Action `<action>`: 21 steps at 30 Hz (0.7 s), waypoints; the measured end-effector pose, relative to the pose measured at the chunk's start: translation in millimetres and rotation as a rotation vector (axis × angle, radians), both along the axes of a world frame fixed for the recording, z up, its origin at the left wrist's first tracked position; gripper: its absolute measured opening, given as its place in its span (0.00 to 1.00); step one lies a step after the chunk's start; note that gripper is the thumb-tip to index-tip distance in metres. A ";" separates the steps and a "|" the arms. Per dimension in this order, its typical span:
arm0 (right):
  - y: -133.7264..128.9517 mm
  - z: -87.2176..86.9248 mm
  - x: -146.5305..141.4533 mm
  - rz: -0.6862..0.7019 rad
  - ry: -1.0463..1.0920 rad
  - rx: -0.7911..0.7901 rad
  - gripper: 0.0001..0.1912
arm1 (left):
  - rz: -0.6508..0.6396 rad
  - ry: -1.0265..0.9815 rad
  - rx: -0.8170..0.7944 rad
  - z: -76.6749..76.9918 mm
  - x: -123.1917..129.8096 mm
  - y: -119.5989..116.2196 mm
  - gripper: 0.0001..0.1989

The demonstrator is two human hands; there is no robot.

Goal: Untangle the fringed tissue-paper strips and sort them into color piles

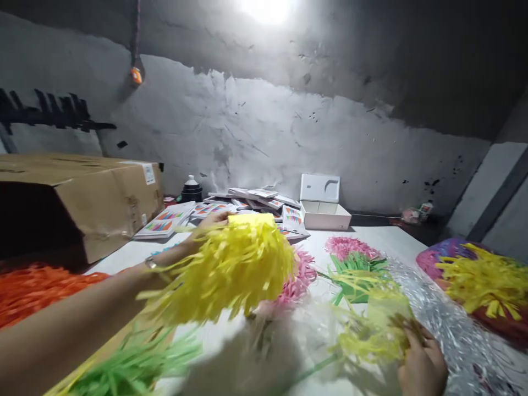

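My left hand point(215, 221), reaching in from the left with a band on the wrist, is closed on the top edge of a thick yellow fringed tissue-paper bundle point(247, 269), whose strips hang down over the table. At the lower right my right hand point(423, 352) pinches a thinner yellow fringed tissue-paper piece point(385, 316), blurred by motion. Behind it lie green fringed paper point(355, 269) and pink fringed paper point(350, 247). More pink strips point(303, 275) show just beside the left bundle. Light green fringe point(136, 363) lies below my left forearm.
Flat printed packets point(251, 201) are piled at the back of the white table point(371, 234), near an open white box point(325, 214). A large cardboard box point(111, 203) stands left above orange strips point(45, 289). Silver tinsel point(445, 313) and another yellow fringe point(487, 280) lie right.
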State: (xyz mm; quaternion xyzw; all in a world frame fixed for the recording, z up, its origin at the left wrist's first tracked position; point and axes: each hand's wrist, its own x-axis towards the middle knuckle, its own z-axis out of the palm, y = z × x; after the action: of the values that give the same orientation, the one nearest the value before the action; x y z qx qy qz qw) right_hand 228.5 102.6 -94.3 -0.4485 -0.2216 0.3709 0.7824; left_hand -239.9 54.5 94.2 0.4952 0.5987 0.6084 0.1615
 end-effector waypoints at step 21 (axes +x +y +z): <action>-30.8 -16.1 -41.2 -0.024 -0.916 0.081 0.12 | -0.915 0.640 0.003 -102.2 187.3 93.1 0.38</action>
State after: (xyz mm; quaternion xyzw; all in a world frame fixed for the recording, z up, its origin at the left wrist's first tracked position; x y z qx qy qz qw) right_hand 187.3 71.9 -110.4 -0.5377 -0.5537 0.1161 0.6251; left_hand -52.6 147.5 -8.0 0.8650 0.3409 0.2962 0.2186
